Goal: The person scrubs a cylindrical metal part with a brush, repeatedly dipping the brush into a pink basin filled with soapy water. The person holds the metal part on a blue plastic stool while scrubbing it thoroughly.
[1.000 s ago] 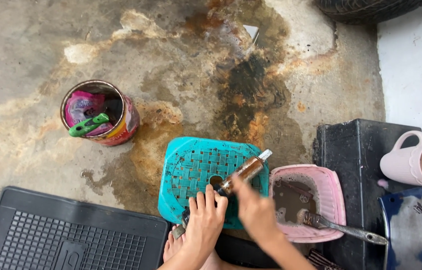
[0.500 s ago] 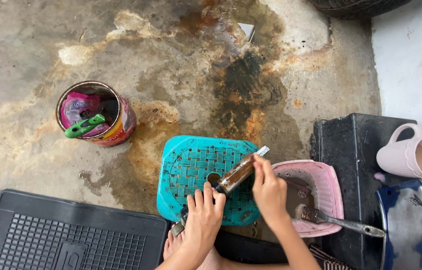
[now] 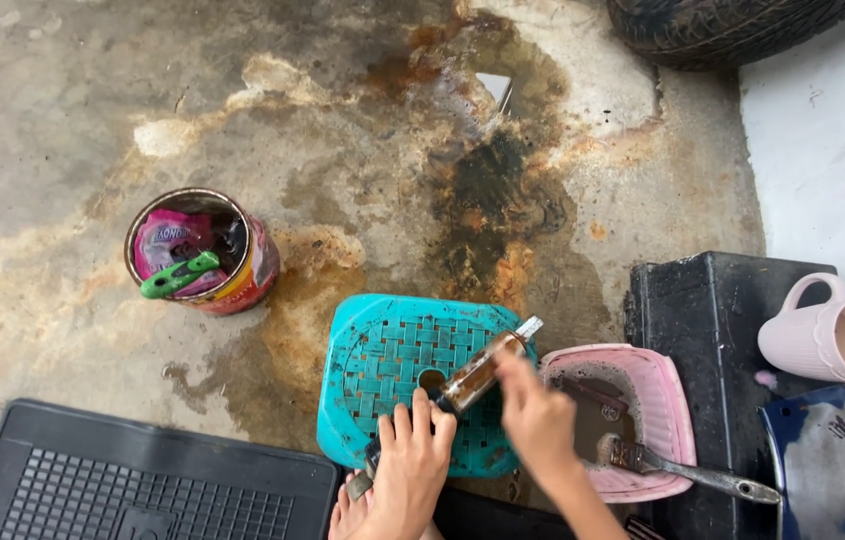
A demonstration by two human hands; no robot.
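A long rusty metal rod (image 3: 478, 368) with a shiny threaded tip lies slanted across a teal plastic stool (image 3: 393, 352). My left hand (image 3: 411, 468) grips the rod's lower end at the stool's near edge. My right hand (image 3: 535, 418) pinches the rod near its middle, just left of a pink basin (image 3: 661, 400). The basin holds dirty brown liquid, and a paintbrush (image 3: 688, 470) rests over its near rim.
A round tin (image 3: 205, 250) with a green-handled tool and a pink packet stands on the stained concrete floor at left. A black rubber mat (image 3: 133, 475) lies at lower left. A black box (image 3: 713, 310), a pink mug (image 3: 833, 340), a blue-rimmed pan (image 3: 833, 470) and a tyre (image 3: 723, 25) are at right.
My right hand has slid up along the rod from its lower part toward the middle. The left hand stays on the rod's lower end. The view shifted slightly.
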